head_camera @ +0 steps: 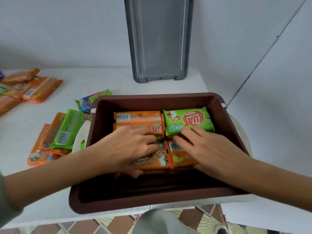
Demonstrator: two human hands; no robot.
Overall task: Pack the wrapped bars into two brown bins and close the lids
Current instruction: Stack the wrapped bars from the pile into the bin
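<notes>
While both hands reach into the brown bin on the white table, four wrapped bars show inside it, packed toward the far wall. Far row: far orange bar left, green bar right, touching. Near row: two orange bars side by side. Left hand grips the near-left orange bar, fingers curled over its top, thumb hooked at its near edge. Right hand lies on the near-right orange bar, fingers nearly straight and spread, tips at the green bar's near edge, gripping nothing. Loose bars piled just left of the bin; second pile at far left. Grey lid stands upright against the wall behind the bin.
</notes>
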